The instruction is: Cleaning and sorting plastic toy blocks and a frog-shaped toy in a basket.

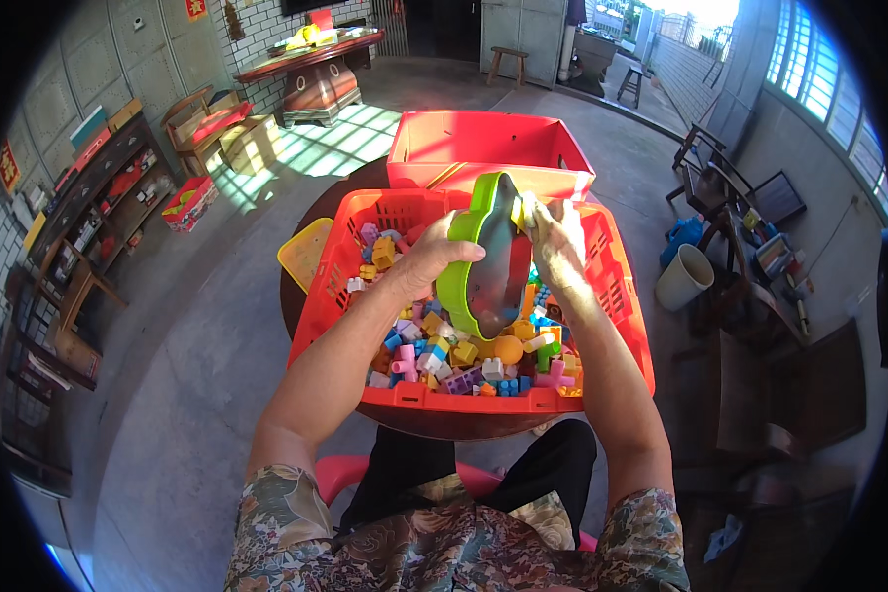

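A lime-green-rimmed board or shallow case (497,274) with a dark, shiny face and curved outline is held tilted on edge above the basket. My left hand (425,259) grips its left rim, thumb pressed on the green edge. At its upper right, my right hand (559,240) pinches a small yellow piece (519,213) against or beside the board; the fingers partly hide it. Below both hands, a red plastic basket (414,397) holds many mixed toy building blocks (433,348). An orange ball (508,348) lies among them, near the board's lower end.
The basket rests on a round dark table (451,427). Behind it stands an open red box (488,174). A yellow tray (305,255) sticks out at the basket's left. On the floor to the right are a pale bin (684,277) and a blue jug (682,240).
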`<state>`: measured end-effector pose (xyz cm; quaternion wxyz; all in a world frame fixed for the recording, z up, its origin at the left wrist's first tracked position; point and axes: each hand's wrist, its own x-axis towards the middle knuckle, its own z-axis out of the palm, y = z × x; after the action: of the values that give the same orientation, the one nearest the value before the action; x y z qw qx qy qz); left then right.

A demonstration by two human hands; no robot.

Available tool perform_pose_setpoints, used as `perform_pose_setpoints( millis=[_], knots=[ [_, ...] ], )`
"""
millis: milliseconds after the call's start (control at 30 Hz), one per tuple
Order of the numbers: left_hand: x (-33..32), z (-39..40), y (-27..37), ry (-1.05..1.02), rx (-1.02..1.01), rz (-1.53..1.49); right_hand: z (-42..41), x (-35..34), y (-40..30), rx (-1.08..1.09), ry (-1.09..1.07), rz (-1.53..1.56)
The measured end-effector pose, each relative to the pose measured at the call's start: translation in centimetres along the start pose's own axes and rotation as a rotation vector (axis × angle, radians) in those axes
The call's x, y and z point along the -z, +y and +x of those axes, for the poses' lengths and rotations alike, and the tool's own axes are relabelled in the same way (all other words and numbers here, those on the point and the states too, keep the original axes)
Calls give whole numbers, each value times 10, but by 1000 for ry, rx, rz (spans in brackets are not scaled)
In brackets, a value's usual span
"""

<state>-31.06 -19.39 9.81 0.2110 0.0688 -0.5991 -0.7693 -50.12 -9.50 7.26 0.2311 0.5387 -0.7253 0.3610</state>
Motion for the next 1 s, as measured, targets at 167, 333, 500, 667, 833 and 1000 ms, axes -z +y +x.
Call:
perform_pose_setpoints(
  millis=[167,333,500,667,833,1000],
  knots=[
    [12,5,-8,136,-72,-96,-9,-17,7,27,-341,-4],
    [34,6,-5,324,-297,-174,-13,-9,-35,106,-554,115],
    [42,8,-14,442,-325,14,-25,-14,-66,245,-490,243],
    [30,11,-16,466,-284,113,-24,-21,-33,190,-608,132],
    [31,13,-22,447,-227,155,-23,-35,-9,49,-639,106],
    [34,12,-27,544,-210,284,-27,-19,-32,136,-635,229]
  ],
)
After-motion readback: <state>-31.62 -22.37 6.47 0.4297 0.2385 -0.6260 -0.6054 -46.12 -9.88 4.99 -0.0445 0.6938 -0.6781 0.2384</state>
